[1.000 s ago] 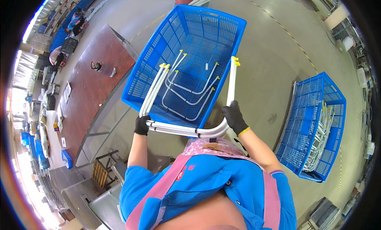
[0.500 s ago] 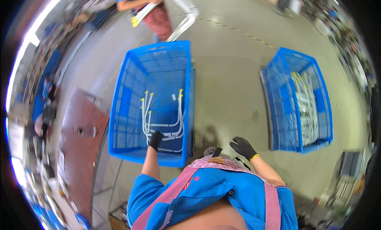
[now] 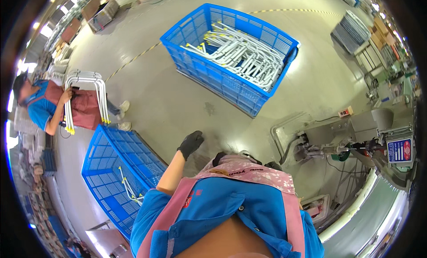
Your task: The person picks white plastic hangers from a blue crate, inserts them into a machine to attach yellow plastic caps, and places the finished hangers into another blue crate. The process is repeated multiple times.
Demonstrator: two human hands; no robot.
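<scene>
My left hand [image 3: 190, 143], in a dark glove, hangs over the floor to the left of my apron. It holds nothing, and its fingers look loosely extended. A dark shape [image 3: 272, 165] at the right edge of the apron may be my right glove; its fingers cannot be made out. Nearest my left arm stands a blue plastic crate [image 3: 95, 144] with a few bent white tubes [image 3: 128, 187] with yellow ends inside. Farther ahead, a larger blue crate [image 3: 213, 75] holds a heap of similar white tubes [image 3: 249, 55].
On the left a person [image 3: 49, 100] carries several bent white tubes [image 3: 86, 78] beside the near crate. A grey machine [image 3: 338, 138] stands close on my right. Stacked grey panels [image 3: 351, 33] are at the far right. Yellow-black tape [image 3: 133, 60] marks the floor.
My view has swung to the right, away from the near crate. My left hand has come out of it, off the tubes. The other person now shows at the left, still with tubes.
</scene>
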